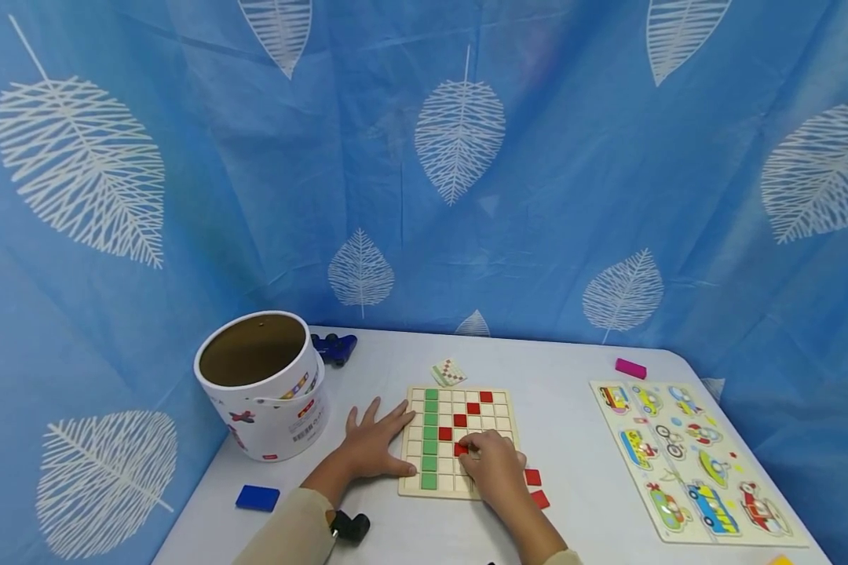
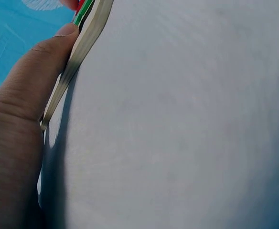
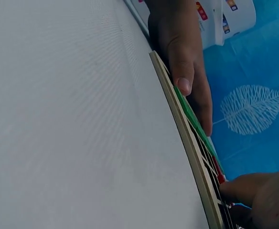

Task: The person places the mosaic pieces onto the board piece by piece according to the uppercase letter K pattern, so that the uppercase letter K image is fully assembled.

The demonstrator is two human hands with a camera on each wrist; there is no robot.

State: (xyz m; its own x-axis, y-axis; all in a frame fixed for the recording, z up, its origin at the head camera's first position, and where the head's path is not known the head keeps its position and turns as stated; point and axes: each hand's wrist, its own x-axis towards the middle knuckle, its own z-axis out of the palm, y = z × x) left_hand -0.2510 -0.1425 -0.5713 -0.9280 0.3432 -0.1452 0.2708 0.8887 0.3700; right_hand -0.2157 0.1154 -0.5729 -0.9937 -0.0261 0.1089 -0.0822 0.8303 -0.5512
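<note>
A square wooden grid board (image 1: pixel 413 394) lies on the table with a column of green tiles (image 1: pixel 429 433) and a slanting line of red tiles (image 1: pixel 460 421). My left hand (image 1: pixel 373 446) rests at the board's left edge with its fingers spread; its thumb (image 2: pixel 44 67) touches the board edge in the left wrist view. Over the grid, my right hand (image 1: pixel 496 464) pinches a red tile (image 1: pixel 461 450) at the lower end of the red line. That hand hides the board's lower right part. Two loose red squares (image 1: pixel 532 477) lie just right of the board.
A small pattern card (image 1: pixel 448 372) lies behind the board. At the left stand a white bucket (image 1: pixel 268 424), a blue game controller (image 1: pixel 334 348) and a blue block (image 1: pixel 257 497). A vehicle puzzle board (image 1: pixel 678 463) and a pink block (image 1: pixel 630 368) are at the right.
</note>
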